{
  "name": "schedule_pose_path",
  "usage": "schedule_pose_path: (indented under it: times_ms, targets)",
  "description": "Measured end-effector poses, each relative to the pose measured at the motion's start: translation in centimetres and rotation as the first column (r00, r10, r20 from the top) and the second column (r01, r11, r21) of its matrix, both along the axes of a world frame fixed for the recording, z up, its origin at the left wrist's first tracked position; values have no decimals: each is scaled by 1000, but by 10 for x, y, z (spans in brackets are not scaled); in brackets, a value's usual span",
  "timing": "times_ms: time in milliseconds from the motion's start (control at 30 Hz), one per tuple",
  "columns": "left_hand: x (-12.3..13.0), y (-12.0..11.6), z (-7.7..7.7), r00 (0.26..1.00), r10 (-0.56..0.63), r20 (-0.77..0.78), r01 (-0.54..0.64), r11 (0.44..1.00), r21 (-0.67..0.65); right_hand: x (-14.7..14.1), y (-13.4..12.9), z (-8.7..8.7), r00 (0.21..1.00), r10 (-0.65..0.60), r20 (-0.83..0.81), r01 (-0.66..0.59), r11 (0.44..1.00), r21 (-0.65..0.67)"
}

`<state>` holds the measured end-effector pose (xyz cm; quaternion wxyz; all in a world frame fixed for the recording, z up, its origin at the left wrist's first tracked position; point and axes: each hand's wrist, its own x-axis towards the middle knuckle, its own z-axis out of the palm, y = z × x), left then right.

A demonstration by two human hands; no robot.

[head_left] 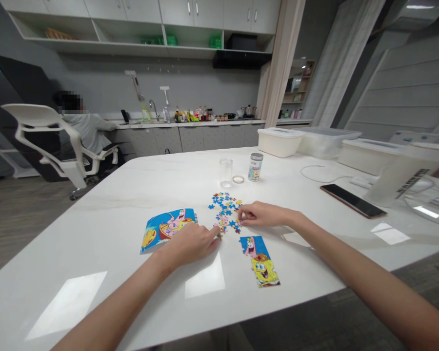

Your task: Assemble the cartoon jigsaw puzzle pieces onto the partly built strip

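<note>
A loose heap of small jigsaw puzzle pieces (225, 207), mostly blue with pink and yellow, lies mid-table. At its near left edge my left hand (195, 241) is closed, its fingertips on a puzzle piece (220, 236). My right hand (263, 214) reaches in from the right with curled fingers, pinching at a puzzle piece partly hidden by the fingertips. Between my forearms rests a joined strip of puzzle (260, 263) with a pink and a yellow cartoon figure. Partly under my left hand is a slightly bent picture sheet (168, 225) with similar figures.
Behind the heap stand a clear jar (226, 173), a ring-shaped lid (238, 179) and a printed canister (255, 167). To the right are a phone (353, 200), a white tumbler (402, 173), cables and lidded boxes (280, 141). A person (91, 131) sits at the far-left counter.
</note>
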<state>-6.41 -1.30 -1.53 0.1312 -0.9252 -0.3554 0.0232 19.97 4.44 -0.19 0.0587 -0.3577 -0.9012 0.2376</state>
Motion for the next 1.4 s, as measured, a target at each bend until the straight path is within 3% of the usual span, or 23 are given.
schedule_pose_path:
  times_ms: [500,767,933,1400]
  targets:
    - [-4,4,-4,1000,13,15,-13,1000,-17,-1,-1,2,999,-29,32,29,1000,-10]
    - [-2,3,1,1000,20,0,-20,999,-49,-4,-4,1,999,-13,47,12,1000,28]
    - [-2,2,-2,1000,11,-11,-11,1000,-22,-3,-4,2,997,28,73,-28,1000,2]
    - [-5,2,-1,998,-23,57,26,999,-37,-2,-8,7,995,-51,89,59,995,-81]
